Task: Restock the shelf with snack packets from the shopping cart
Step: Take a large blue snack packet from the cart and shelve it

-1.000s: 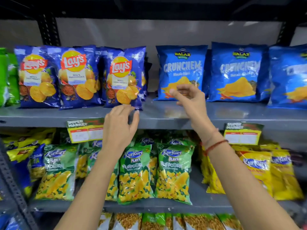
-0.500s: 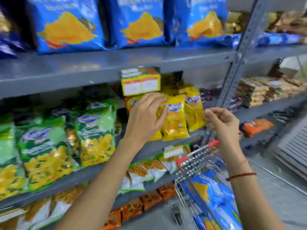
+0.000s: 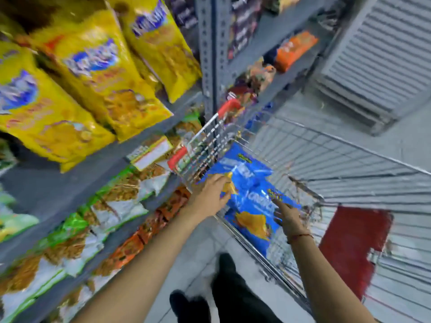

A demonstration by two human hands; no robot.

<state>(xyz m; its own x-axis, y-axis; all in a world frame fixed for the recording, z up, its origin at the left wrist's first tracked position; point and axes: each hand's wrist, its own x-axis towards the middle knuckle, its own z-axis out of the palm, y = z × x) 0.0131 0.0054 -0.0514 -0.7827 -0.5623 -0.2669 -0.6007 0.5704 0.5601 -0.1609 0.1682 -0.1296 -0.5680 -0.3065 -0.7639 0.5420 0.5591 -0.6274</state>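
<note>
Hands point(image 3: 211, 197) point(image 3: 288, 217) on blurred blue packets point(image 3: 249, 199) — grip unclear.

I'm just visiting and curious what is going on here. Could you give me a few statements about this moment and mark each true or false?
1. Both hands reach into the shopping cart. True.
2. The packets in the cart are green. False: the blue packets lie there.
3. The left hand rests on a blue packet. True.
4. The right hand holds a yellow packet. False: it touches a blue one.
5. Yellow packets stand on the shelf. True.
</note>
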